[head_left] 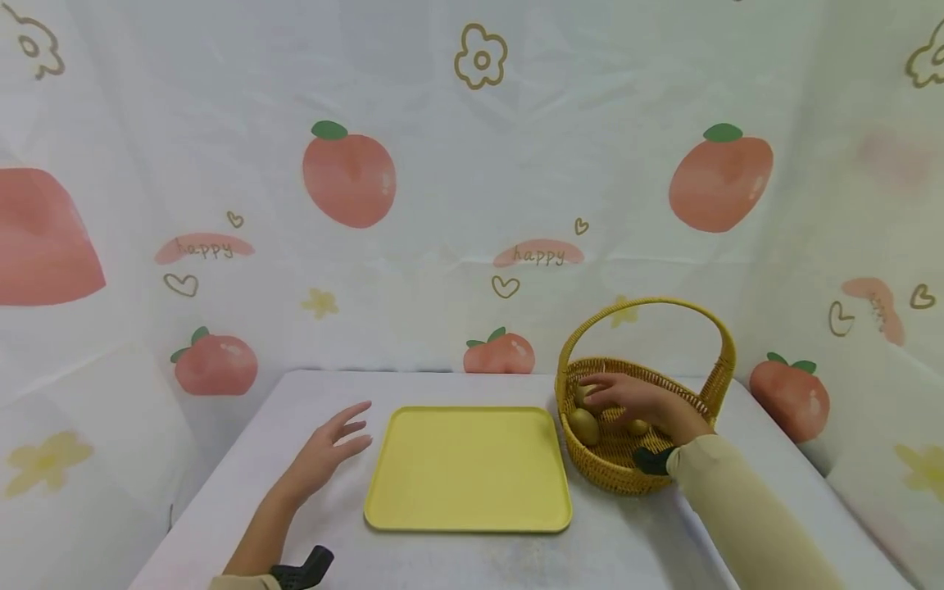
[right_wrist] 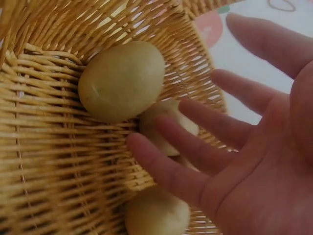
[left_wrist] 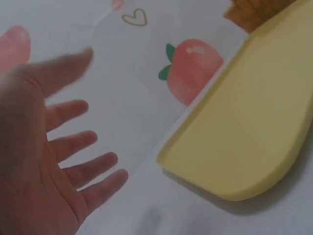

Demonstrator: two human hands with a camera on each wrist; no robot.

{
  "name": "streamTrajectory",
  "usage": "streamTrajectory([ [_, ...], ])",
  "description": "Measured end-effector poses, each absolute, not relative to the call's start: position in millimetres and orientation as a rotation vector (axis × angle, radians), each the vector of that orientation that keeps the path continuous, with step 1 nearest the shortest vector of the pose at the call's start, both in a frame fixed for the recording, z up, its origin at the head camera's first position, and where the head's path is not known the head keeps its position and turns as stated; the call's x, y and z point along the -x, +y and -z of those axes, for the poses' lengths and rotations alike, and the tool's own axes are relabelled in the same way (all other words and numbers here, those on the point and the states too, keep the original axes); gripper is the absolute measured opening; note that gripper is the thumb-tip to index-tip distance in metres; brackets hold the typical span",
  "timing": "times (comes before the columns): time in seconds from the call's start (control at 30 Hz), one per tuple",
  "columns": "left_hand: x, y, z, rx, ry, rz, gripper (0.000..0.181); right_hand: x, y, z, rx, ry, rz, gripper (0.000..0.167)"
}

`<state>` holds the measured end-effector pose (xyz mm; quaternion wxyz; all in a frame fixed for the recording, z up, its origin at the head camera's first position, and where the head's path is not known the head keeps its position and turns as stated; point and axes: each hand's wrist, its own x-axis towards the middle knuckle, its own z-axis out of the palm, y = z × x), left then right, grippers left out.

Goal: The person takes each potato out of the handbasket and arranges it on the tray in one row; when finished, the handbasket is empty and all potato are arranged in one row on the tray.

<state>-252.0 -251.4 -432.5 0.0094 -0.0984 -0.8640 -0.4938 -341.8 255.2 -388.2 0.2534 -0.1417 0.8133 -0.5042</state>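
Note:
A wicker basket with a tall arched handle stands at the right, holding several smooth, oval, yellow-brown potato-like things. My right hand reaches over its rim, fingers spread and holding nothing. In the right wrist view, the largest oval thing lies beyond the fingertips; the fingers partly cover a second oval thing, and contact cannot be told. A third oval thing sits lower down. My left hand hovers left of a yellow tray, its fingers apart and holding nothing.
The tray lies flat mid-table, its right edge close to the basket. A white cloth covers the table. Behind and at the sides hangs a white curtain printed with peaches, hearts and flowers. The basket's handle arches above my right hand.

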Motion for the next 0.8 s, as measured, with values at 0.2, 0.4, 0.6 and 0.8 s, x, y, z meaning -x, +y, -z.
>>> streamTrajectory([
  [0.2, 253.5, -244.2, 450.6, 0.099, -2.74, 1.613, 0.061, 344.7, 245.4, 400.8, 0.27, 2.14, 1.372, 0.054],
  [0.4, 252.0, -240.4, 464.1, 0.037, -2.7, 1.768, 0.062, 346.1, 233.6, 405.9, 0.178, 2.221, 1.311, 0.049],
  [0.6, 253.8, -239.4, 474.5, 0.027, -2.744, 1.768, 0.069, 345.6, 223.7, 403.5, 0.137, 2.336, 1.165, 0.046],
  [0.8, 254.1, -240.2, 479.8, 0.048, -2.789, 1.738, 0.075, 345.8, 221.8, 401.1, 0.173, 2.38, 1.093, 0.044],
])
